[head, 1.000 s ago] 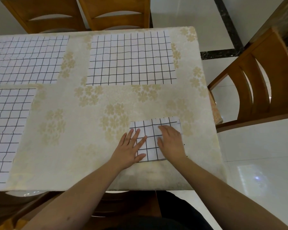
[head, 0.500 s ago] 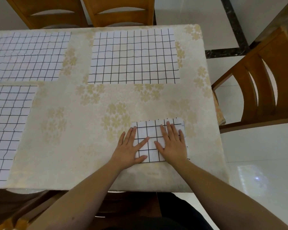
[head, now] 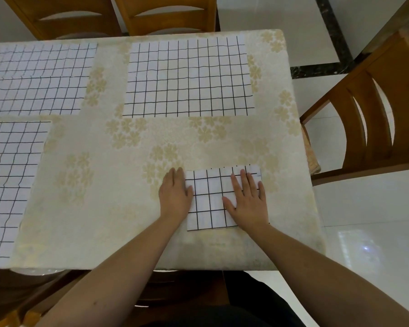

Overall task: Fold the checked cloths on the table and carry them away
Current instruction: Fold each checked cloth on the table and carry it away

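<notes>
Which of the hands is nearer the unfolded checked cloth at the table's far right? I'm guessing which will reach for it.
Right. The right hand lies flat on the folded checked cloth, below the unfolded checked cloth; the left hand rests further left.

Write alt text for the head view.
Both hands lie flat at a small folded checked cloth near the table's front edge: right hand on it, left hand at its left edge. Three unfolded checked cloths lie farther off.
</notes>
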`<state>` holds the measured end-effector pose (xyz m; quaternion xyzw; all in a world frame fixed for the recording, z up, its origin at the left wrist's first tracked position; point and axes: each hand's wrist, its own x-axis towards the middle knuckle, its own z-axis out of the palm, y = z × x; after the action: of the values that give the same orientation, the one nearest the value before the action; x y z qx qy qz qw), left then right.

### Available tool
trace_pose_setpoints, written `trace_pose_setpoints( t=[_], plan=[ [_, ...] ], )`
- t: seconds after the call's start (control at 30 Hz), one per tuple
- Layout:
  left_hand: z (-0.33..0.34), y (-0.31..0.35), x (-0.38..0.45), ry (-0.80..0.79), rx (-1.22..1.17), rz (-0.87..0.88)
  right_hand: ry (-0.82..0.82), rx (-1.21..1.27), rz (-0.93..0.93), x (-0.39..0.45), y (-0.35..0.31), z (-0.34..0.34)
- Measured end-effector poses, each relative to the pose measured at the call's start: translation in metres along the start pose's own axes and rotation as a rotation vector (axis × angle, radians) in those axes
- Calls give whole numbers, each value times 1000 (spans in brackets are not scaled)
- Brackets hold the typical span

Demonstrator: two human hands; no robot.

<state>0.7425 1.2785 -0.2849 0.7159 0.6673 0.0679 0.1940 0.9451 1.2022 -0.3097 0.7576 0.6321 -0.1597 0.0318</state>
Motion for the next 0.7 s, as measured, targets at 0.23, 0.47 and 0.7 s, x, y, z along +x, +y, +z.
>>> trace_pose_setpoints(
  t=[0.23,0.47,0.7],
  plan=[
    [-18,24,15,-356,11,-529,-9,-3,-11,1,1,0],
    [-27,23,-2,-402,-423,-322,43,49,-47,0,4,-1],
    [-32,10,-10,-331,-743,-466,280,154,-212,-34,-6,0]
  ],
)
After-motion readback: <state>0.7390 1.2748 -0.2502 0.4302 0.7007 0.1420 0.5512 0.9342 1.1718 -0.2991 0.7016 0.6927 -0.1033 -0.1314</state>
